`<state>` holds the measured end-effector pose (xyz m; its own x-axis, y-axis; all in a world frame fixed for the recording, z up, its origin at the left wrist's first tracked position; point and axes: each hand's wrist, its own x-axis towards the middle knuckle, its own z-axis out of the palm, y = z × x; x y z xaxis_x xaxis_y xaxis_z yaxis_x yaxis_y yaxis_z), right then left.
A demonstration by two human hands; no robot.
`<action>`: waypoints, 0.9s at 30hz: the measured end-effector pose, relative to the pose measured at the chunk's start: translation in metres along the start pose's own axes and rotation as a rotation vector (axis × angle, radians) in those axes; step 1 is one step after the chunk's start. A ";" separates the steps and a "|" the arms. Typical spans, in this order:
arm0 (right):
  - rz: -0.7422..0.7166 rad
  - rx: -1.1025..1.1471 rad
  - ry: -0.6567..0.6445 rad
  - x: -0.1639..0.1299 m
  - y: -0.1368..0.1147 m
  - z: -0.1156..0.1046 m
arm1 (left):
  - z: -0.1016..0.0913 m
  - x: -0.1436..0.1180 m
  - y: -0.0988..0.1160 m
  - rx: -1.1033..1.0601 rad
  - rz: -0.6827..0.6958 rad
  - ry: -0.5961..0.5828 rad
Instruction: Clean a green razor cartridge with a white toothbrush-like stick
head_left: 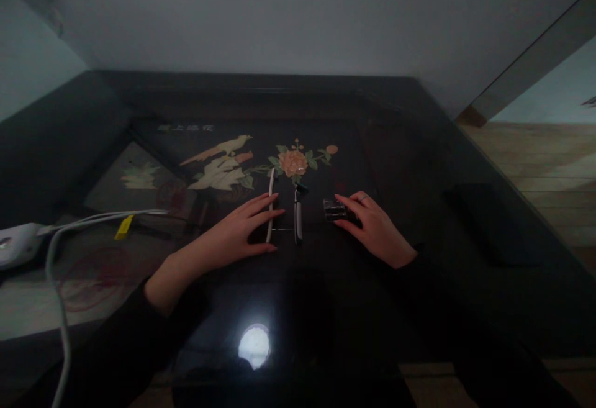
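My left hand [235,228] reaches in with its fingers spread and stretched out. Its fingertips and thumb touch or lie over a thin, slightly curved white stick-like object [270,212], which has a darker tip at the far end. Just right of it lies a slim black-and-white handle [298,218] with a dark head at its far end, apart from both hands. Farther right, the thumb and fingers of my right hand [375,228] close on the edges of a small shiny dark block [333,210] with light lines across it. Dim light hides its exact kind.
The glossy black table [288,308] bears a flower-and-bird picture [293,163]. At left are a white power adapter [21,243] and a white cable [58,296] with a yellow tag [123,226]. A dark flat object [493,225] lies at right. A wall [261,17] stands behind.
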<state>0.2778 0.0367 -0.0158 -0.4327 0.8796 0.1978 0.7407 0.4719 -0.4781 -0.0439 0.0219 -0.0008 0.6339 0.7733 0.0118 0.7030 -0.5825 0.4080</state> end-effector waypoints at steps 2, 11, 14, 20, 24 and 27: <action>-0.005 -0.002 -0.002 0.000 0.000 0.000 | -0.001 0.000 0.002 0.019 -0.003 -0.019; 0.028 0.011 -0.008 0.000 -0.001 -0.001 | -0.001 0.000 0.005 0.062 -0.010 -0.006; 0.028 0.021 -0.005 0.000 0.000 -0.001 | 0.001 0.000 0.004 0.072 0.000 -0.001; 0.029 0.034 0.013 -0.001 0.000 0.000 | -0.005 0.000 0.009 0.061 0.009 0.062; 0.028 0.054 0.025 -0.002 -0.002 -0.002 | -0.011 0.001 0.015 0.036 -0.035 0.216; 0.036 0.073 0.057 -0.003 -0.003 -0.004 | -0.009 0.002 0.018 0.017 -0.041 0.329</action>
<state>0.2789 0.0323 -0.0113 -0.3752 0.8987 0.2270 0.7148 0.4365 -0.5464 -0.0326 0.0149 0.0151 0.4688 0.8339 0.2912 0.7329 -0.5512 0.3987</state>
